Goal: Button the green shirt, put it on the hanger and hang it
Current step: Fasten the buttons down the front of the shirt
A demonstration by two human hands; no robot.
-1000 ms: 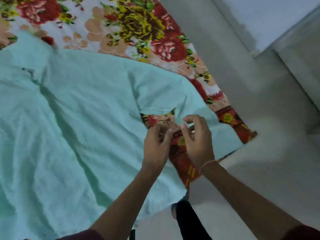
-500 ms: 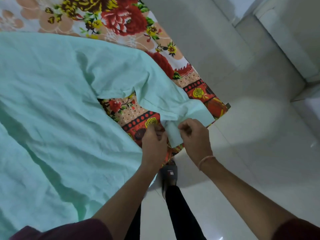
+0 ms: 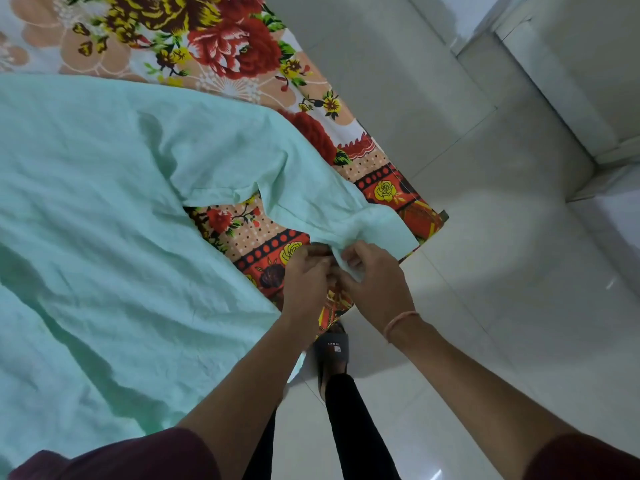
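Near the corner of the flowered bedsheet [image 3: 242, 46], pinching the sleeve end of the green shirt [image 3: 104, 202] with left hand [image 3: 304, 282] and right hand [image 3: 377, 285], close together. Spreads leftward over it. Probably soft, light, floppy; best gripped at the firmer hem.

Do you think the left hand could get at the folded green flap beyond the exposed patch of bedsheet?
Probably yes: only bare floral bedsheet lies between the left hand and that flap. It would first have to release the shirt edge it pinches with the right hand.
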